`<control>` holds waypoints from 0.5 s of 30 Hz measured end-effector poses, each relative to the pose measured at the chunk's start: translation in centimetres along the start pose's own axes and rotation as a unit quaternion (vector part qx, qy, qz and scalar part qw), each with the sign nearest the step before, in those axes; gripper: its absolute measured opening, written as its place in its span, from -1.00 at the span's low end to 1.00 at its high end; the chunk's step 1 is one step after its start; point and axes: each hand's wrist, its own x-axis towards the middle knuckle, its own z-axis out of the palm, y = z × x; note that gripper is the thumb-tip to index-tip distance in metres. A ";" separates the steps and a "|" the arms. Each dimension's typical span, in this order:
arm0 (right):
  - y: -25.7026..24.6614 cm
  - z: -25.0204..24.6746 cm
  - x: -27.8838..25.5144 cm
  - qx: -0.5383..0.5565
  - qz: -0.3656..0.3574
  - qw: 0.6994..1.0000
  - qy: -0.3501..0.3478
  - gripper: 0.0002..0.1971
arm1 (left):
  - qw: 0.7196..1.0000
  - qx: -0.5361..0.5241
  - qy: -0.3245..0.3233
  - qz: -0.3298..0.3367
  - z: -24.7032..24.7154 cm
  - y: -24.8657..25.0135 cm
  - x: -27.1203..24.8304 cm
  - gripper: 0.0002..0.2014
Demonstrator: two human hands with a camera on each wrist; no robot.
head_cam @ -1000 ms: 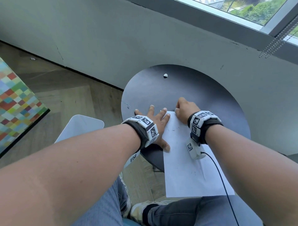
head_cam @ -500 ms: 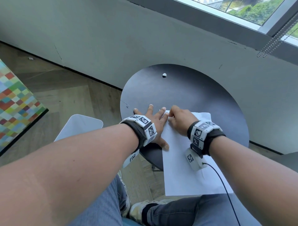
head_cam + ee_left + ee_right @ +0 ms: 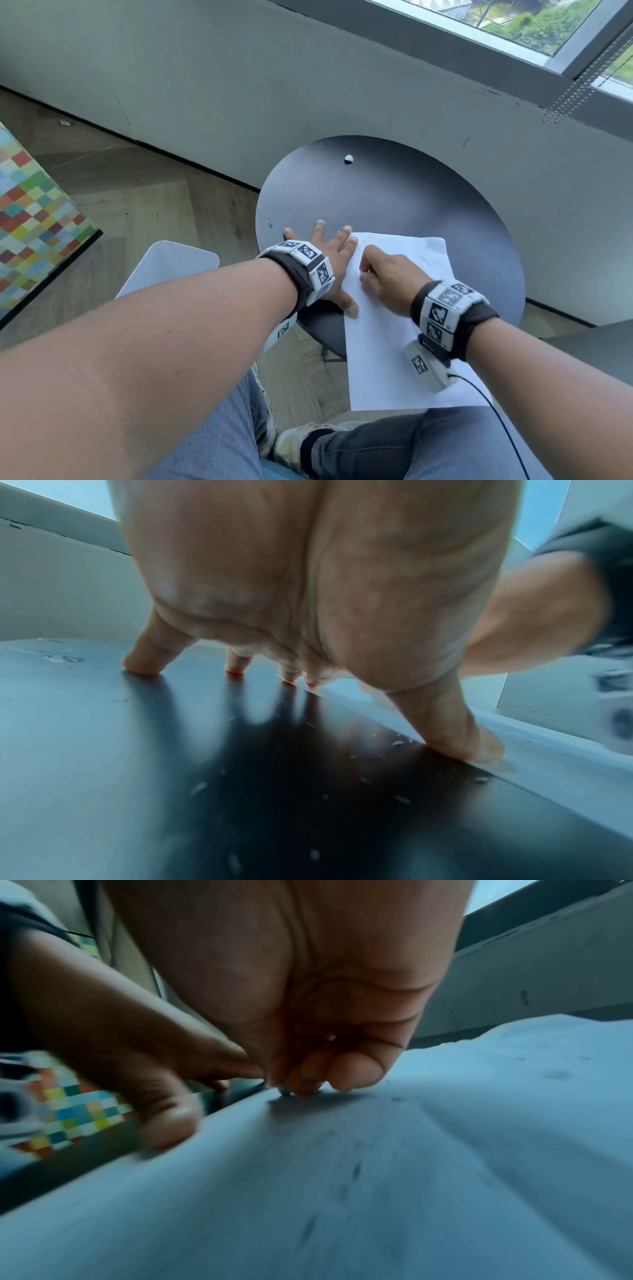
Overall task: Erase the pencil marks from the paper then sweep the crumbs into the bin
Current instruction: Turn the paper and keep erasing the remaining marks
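On the round table, left hand flat, right hand curled.

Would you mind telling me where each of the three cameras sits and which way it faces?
Head: worn on the head, looks forward and down at the round table, the paper and the bin; both forearms and the knees show.
Left wrist: under the wrist, looks along the left hand, spread flat on the table by the paper's edge, crumbs below.
Right wrist: under the wrist, looks along the right hand, its fingers curled onto the paper.
Shared: both wrist views show the paper and the other hand.
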 end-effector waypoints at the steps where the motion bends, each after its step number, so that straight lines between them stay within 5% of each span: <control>1: 0.1 0.3 -0.6 0.001 -0.007 1.000 -0.014 -0.92 | 1.000 0.002 -0.001 0.002 -0.1 0.0 0.0 0.37; 15: 0.3 -2.1 4.9 -0.023 0.073 0.997 0.029 -0.86 | 1.000 0.017 -0.003 -0.003 -0.3 0.3 0.1 0.32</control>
